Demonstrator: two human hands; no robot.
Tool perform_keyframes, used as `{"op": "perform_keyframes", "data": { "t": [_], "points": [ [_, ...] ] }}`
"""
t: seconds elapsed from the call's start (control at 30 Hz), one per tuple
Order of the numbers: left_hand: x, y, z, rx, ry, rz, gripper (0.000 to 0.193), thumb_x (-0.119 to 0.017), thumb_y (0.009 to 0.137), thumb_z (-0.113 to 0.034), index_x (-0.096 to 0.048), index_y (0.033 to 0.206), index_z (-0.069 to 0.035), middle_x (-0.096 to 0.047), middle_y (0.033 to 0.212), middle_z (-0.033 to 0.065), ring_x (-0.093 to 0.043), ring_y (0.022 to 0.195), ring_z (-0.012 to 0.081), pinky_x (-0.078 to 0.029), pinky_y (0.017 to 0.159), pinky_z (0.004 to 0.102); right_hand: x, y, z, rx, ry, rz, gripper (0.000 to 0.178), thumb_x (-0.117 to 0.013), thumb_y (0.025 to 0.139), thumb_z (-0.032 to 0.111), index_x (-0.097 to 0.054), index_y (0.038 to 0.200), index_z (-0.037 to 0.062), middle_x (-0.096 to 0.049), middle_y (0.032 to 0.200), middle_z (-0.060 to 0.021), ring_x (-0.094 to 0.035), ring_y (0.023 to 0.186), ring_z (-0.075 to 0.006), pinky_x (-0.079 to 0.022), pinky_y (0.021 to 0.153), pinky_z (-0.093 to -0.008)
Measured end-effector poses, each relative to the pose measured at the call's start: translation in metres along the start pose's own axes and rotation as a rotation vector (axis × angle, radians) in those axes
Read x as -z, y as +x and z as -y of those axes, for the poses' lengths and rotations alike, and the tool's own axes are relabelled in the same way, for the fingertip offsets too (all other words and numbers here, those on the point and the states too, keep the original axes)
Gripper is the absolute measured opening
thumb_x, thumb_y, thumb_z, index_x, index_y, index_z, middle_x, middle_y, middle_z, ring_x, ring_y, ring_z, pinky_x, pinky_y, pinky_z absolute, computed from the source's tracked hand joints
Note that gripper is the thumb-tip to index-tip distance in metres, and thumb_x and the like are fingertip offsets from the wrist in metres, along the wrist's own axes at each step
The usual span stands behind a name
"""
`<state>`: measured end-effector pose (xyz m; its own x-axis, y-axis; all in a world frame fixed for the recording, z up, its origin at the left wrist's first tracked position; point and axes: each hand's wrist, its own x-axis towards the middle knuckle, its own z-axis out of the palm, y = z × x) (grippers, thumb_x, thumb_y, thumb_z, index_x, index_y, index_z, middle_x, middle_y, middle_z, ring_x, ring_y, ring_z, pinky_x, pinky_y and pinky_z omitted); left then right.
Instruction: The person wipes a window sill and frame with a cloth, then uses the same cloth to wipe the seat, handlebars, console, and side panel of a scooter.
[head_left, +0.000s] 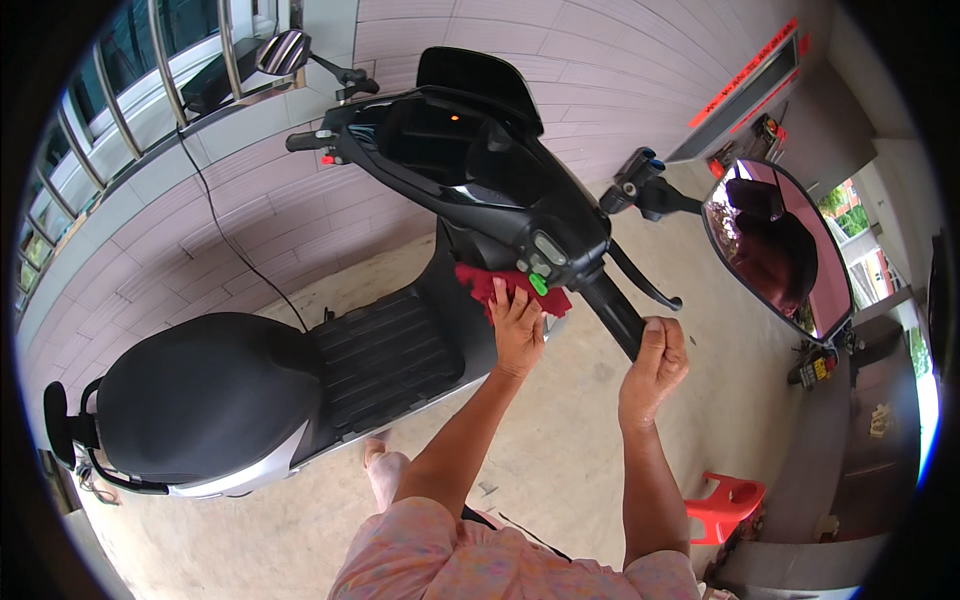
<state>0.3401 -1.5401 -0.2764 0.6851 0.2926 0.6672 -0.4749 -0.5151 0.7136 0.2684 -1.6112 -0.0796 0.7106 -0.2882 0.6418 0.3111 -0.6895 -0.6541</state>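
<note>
A black electric scooter (450, 215) stands in front of me, its handlebar turned toward my right. My left hand (518, 325) holds a dark red cloth (480, 283) against the body just under the handlebar, fingers spread over the fabric. Close above those fingers is a green switch (539, 284). My right hand (655, 368) is wrapped round the end of the black handlebar grip (612, 312). The brake lever (645, 280) lies beyond that grip, apart from my fingers. Part of the cloth is hidden behind my left hand and the handlebar.
The seat (210, 395) and ribbed footboard (385, 355) extend left. A large mirror (780, 250) juts out at right; a smaller mirror (283, 53) is at upper left. A black cable (215, 215) hangs along the tiled wall (270, 225). A red plastic stool (722, 508) stands lower right.
</note>
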Motion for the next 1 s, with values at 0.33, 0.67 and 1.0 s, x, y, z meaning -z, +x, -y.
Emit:
{"op": "perform_keyframes", "data": {
  "t": [0.33, 0.67, 1.0],
  "points": [
    [-0.037, -0.112, 0.021, 0.747, -0.209, 0.512, 0.020, -0.051, 0.083, -0.015, -0.057, 0.096, -0.002, -0.060, 0.091, 0.0109, -0.056, 0.087, 0.0348, -0.044, 0.069, 0.0396, 0.002, 0.004, -0.006, 0.054, 0.097, 0.025, 0.010, -0.048, 0.082, 0.005, -0.050, 0.074, -0.0009, -0.050, 0.065, -0.0109, -0.047, 0.056, -0.0217, -0.039, 0.054, -0.0310],
    [0.035, -0.103, -0.040, 1.194, -0.919, 0.770, 0.023, -0.054, 0.084, -0.020, -0.063, 0.089, 0.000, -0.057, 0.068, 0.0017, -0.050, 0.061, 0.0087, -0.040, 0.056, 0.0253, 0.092, -0.047, -0.082, -0.236, 0.416, 0.404, 0.051, -0.046, 0.087, 0.043, -0.042, 0.120, 0.0039, -0.046, 0.117, -0.0109, -0.042, 0.106, -0.0166, -0.034, 0.090, -0.0293],
    [0.030, -0.070, -0.105, 1.033, -0.784, 0.868, 0.023, -0.050, 0.086, -0.015, -0.061, 0.094, 0.004, -0.060, 0.074, 0.0048, -0.055, 0.064, 0.0116, -0.043, 0.058, 0.0241, 0.149, -0.211, -0.180, -1.334, 0.636, 0.433, 0.033, -0.048, 0.086, 0.037, -0.054, 0.094, 0.0059, -0.057, 0.086, -0.0039, -0.053, 0.069, -0.0127, -0.042, 0.059, -0.0257]
  ]
}}
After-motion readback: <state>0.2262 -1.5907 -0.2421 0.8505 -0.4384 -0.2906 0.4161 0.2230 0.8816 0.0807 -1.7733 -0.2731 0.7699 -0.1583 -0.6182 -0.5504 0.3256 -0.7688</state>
